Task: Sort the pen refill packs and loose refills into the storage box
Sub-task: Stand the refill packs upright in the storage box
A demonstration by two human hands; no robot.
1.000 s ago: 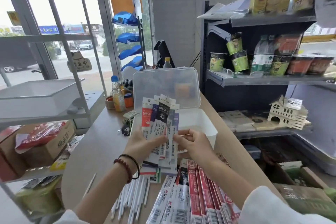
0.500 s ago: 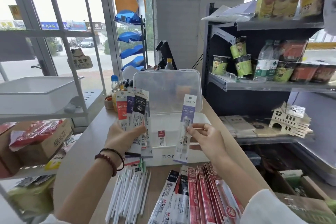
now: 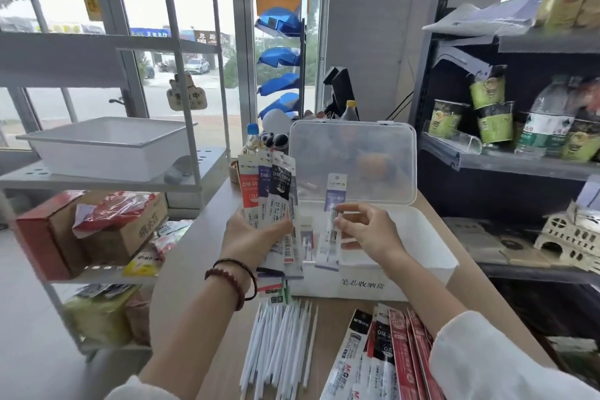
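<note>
L hand (image 3: 256, 237) grips a fan of packs (image 3: 271, 201), spread so labels read. R hand (image 3: 367, 230) pinches one purple pack (image 3: 331, 230) upright over the box (image 3: 431, 256), likely to drop in; lid (image 3: 352, 162) up at 12. Box mostly bare at 3, near wall low. Loose refills (image 3: 279, 341) at 6, more packs (image 3: 389, 354) at 5.

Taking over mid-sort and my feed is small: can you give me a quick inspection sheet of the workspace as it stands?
Surface: tan wooden counter, mostly covered at the near edge.
Job's things: white plastic storage box, clear lid up; white loose refills; red-and-black refill packs lying flat.
Clutter: yellow-capped bottle behind the box.
Hands: left hand holds fanned refill packs; right hand pinches a purple-topped refill pack over the box.
Cables: black cable.
Surroundings: dark metal shelf of cups and bottles.
</note>
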